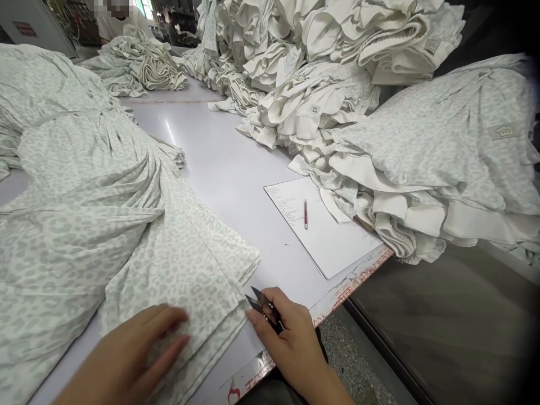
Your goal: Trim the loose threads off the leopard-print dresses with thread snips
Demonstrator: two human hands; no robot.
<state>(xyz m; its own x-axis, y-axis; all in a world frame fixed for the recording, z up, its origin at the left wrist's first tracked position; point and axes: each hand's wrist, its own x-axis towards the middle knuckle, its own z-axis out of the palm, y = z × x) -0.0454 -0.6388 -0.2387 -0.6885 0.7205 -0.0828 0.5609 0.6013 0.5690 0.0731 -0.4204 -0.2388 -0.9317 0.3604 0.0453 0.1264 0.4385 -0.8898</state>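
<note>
My right hand (291, 332) is closed around a pair of black thread snips (265, 308), whose two pointed blades stand apart. The snips' tips lie close to the corner of a pale leopard-print garment (189, 253) spread on the table. Over that same garment is my left hand (139, 349), a little blurred, with its fingers stretched out and nothing held in them. I cannot tell whether its fingertips touch the cloth.
The white table (211, 146) has a taped front edge. A paper pad (333, 242) carries a red pen (306, 214). Folded garments (316, 84) are piled high at the right and back; another heap (46, 101) lies left. A person (122, 22) is at the far end.
</note>
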